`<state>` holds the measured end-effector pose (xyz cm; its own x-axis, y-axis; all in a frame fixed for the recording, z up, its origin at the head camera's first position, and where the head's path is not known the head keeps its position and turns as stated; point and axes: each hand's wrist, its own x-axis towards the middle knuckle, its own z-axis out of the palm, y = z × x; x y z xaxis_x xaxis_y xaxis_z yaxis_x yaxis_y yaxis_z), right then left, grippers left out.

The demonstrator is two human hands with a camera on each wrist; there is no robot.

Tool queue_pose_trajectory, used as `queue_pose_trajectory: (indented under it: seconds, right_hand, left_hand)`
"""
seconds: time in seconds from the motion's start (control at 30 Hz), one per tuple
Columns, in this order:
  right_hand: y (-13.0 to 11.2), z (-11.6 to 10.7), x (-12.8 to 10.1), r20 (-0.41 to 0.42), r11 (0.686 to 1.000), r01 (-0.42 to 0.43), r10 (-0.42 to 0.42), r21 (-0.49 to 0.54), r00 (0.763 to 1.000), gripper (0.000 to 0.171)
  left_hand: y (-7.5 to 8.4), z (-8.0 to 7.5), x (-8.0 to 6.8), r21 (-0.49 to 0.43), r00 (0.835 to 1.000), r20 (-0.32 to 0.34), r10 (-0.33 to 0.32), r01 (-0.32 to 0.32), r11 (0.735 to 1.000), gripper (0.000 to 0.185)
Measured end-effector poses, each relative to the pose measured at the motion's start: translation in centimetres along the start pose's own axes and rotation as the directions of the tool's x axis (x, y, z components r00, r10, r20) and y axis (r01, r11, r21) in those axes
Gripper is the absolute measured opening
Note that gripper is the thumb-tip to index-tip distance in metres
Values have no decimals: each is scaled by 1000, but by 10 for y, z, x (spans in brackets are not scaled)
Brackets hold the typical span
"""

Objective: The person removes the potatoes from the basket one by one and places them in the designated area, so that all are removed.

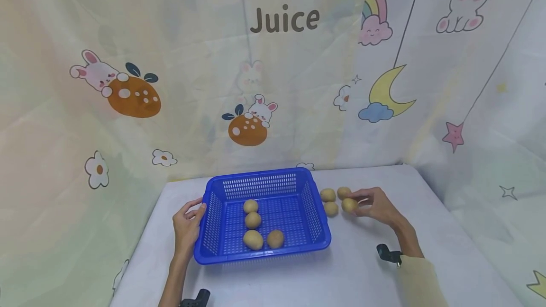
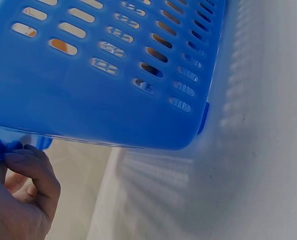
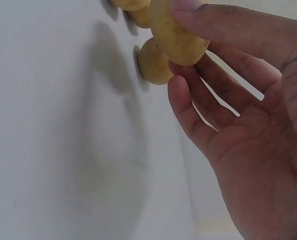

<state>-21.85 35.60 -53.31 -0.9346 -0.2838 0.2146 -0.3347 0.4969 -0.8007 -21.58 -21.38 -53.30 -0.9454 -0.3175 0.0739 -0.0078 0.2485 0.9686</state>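
A blue plastic basket (image 1: pixel 264 255) with slotted walls stands on the table, and several potatoes (image 1: pixel 253 239) lie inside it, left of its middle. My left hand (image 1: pixel 186 226) holds the basket's left rim, thumb on top; the left wrist view shows the curled fingers (image 2: pixel 36 172) at the rim, below the slotted wall. To the right of the basket, my right hand (image 1: pixel 379 207) pinches a potato (image 3: pixel 177 37) between thumb and fingers, with a shadow on the table beneath. Three more potatoes (image 1: pixel 328 195) sit close by, between that hand and the basket.
A white cloth covers the table (image 1: pixel 358 269). Behind and at both sides hangs a printed curtain (image 1: pixel 192 84) with rabbits, oranges and a moon. A dark wrist device (image 1: pixel 388 253) is on the right arm, and another (image 1: pixel 197 298) on the left.
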Motion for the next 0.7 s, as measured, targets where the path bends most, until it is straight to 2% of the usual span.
queue_pose_trajectory:
  seconds: [0.37, 0.7]
  right_hand:
    - [13, 3, -3, -16, 999, -31, 32, 27, 999, 52]
    - [14, 6, -4, -14, 999, -46, 46, 17, 999, 53]
  left_hand:
    - [-1, 1, 0, 15, 1000, -8, 1, -1, 1000, 38]
    - [0, 0, 0, 15, 1000, -11, -7, 7, 1000, 37]
